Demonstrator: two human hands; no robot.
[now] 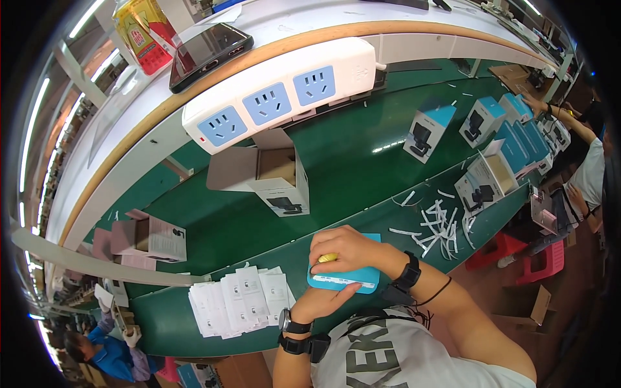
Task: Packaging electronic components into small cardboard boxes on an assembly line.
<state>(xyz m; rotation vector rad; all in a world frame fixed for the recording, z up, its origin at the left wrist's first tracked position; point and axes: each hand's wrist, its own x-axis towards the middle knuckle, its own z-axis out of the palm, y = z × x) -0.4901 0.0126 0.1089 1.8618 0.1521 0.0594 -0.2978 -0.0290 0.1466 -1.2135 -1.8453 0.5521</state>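
Note:
A small blue box (370,271) with a white strip along its near edge is between my hands at the front edge of the green bench. My left hand (326,301), with a watch at the wrist, holds the box from below and the left, its thumb lying by the white strip. From the right, my right hand (345,249) bends over the top of the box, fingers curled against it. A yellow cover (328,257) shows at one of its fingers. The fingertips are partly hidden. Beside my left hand lie stacks of white printed leaflets (242,301).
Peeled white strips (440,229) lie right of my hands. Open cartons (284,187) and blue-topped boxes (427,132) stand on the green bench. A power strip (278,90) hangs under the shelf holding a phone (210,55). Co-workers sit at the right (592,155) and lower left (107,355).

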